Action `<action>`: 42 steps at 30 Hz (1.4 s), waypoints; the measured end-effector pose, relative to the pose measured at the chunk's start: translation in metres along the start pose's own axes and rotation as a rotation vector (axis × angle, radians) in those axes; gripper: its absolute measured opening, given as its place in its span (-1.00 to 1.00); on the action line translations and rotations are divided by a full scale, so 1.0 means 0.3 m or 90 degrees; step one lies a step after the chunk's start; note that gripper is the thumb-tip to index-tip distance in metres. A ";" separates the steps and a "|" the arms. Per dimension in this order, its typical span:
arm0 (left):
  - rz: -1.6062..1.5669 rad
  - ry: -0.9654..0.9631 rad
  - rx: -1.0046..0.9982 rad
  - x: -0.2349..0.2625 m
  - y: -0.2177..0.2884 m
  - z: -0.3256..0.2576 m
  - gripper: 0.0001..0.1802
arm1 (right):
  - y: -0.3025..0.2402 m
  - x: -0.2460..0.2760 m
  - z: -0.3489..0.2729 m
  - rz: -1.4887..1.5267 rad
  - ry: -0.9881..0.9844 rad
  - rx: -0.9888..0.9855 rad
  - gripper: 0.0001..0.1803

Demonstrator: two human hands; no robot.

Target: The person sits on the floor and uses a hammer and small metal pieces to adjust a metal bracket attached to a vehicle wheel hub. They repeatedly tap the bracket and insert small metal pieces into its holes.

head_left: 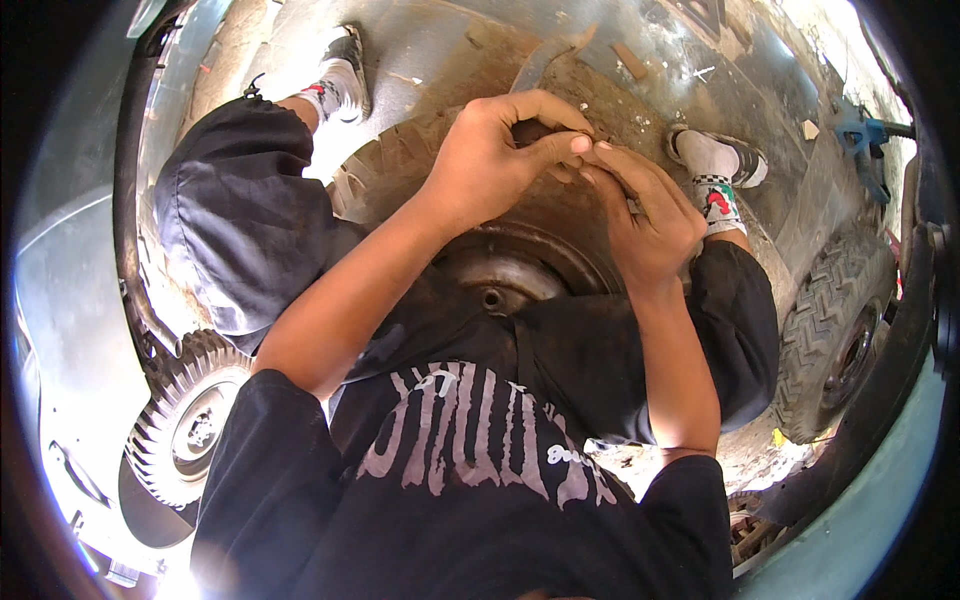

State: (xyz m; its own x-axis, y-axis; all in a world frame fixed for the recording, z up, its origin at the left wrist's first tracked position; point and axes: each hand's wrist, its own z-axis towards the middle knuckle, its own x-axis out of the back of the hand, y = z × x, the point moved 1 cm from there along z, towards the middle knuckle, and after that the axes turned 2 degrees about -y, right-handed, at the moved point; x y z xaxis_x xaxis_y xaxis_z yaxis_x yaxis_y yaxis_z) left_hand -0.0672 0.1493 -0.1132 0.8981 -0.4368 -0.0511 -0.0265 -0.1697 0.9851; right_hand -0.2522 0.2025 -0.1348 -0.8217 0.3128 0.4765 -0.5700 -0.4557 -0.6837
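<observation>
My left hand [492, 158] and my right hand [650, 212] meet above a wheel lying flat between my legs. Thumbs and fingertips of both are pinched together and nearly touch. Whatever lies between them is too small or too hidden to make out. Below the hands shows the brown, dusty metal rim [520, 268] of the wheel, with a round hole near its edge. Its worn tyre [385, 165] curves out to the left, partly covered by my left forearm and leg.
Beyond my hands lie a curved strip [540, 62] and a flat brown piece [629, 61]. A treaded tyre [835, 330] stands at the right, below a blue tool [872, 132]. Another wheel [195, 428] is at lower left, beside a pale vehicle panel [80, 290].
</observation>
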 end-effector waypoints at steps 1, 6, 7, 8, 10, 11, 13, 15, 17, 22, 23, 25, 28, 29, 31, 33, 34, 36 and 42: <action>-0.013 0.003 -0.001 0.003 -0.009 0.004 -0.80 | 0.003 0.002 -0.002 0.012 -0.012 -0.029 -0.70; 0.025 -0.020 0.000 0.022 0.000 0.005 -0.79 | -0.023 -0.002 -0.006 0.260 -0.015 -0.368 -0.76; 0.055 -0.036 -0.016 0.032 -0.005 0.008 -0.79 | -0.016 0.000 -0.011 0.296 -0.053 -0.402 -0.76; 0.084 -0.051 -0.033 0.040 -0.011 0.012 -0.79 | 0.001 0.006 -0.019 0.331 -0.091 -0.436 -0.75; 0.160 -0.072 -0.041 0.060 -0.026 0.020 -0.76 | 0.025 -0.001 -0.036 0.357 -0.138 -0.475 -0.75; 0.198 -0.083 -0.044 0.068 -0.037 0.022 -0.75 | 0.036 -0.011 -0.053 0.345 -0.146 -0.483 -0.74; 0.314 0.027 0.004 0.080 -0.065 0.030 -0.66 | 0.051 -0.041 -0.092 0.249 -0.163 -0.423 -0.73; 0.439 0.116 0.019 0.099 -0.111 0.033 -0.52 | 0.062 -0.081 -0.149 0.082 -0.176 -0.288 -0.71; 0.568 0.180 -0.006 0.112 -0.182 0.038 -0.34 | 0.081 -0.127 -0.209 0.009 -0.207 -0.085 -0.71; 0.732 0.136 0.071 0.078 -0.319 0.148 -0.02 | 0.089 -0.234 -0.275 -0.021 -0.202 0.114 -0.78; 0.724 0.108 0.092 0.084 -0.332 0.182 0.01 | 0.095 -0.234 -0.286 -0.025 -0.203 0.130 -0.79; 0.739 0.136 0.090 0.087 -0.373 0.217 -0.02 | 0.096 -0.240 -0.297 -0.023 -0.186 0.149 -0.80; 0.696 0.151 0.095 0.109 -0.411 0.243 -0.10 | 0.078 -0.247 -0.293 -0.023 -0.152 0.156 -0.81; 0.671 0.152 0.098 0.118 -0.420 0.251 -0.12 | 0.076 -0.255 -0.282 -0.032 -0.155 0.154 -0.81; 0.613 0.167 0.151 0.140 -0.440 0.269 -0.18 | 0.069 -0.268 -0.271 -0.034 -0.161 0.157 -0.82; 0.597 0.186 0.189 0.141 -0.445 0.272 -0.22 | 0.069 -0.278 -0.268 -0.022 -0.164 0.167 -0.82; 0.609 0.197 0.202 0.132 -0.438 0.270 -0.23 | 0.073 -0.276 -0.267 -0.027 -0.176 0.174 -0.81; 0.607 0.204 0.217 0.123 -0.421 0.265 -0.24 | 0.082 -0.275 -0.265 -0.035 -0.199 0.190 -0.78; 0.587 0.186 0.219 0.120 -0.380 0.241 -0.24 | 0.055 -0.270 -0.265 -0.065 -0.310 0.105 -0.66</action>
State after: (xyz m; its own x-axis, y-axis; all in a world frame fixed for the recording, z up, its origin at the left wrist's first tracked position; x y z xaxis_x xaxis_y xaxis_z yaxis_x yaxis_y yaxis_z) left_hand -0.0637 0.0891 -0.2393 0.5352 -0.3006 0.7895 -0.8436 -0.1417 0.5179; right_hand -0.1953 0.2358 -0.2285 -0.6429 -0.0432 0.7647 -0.6070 -0.5802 -0.5431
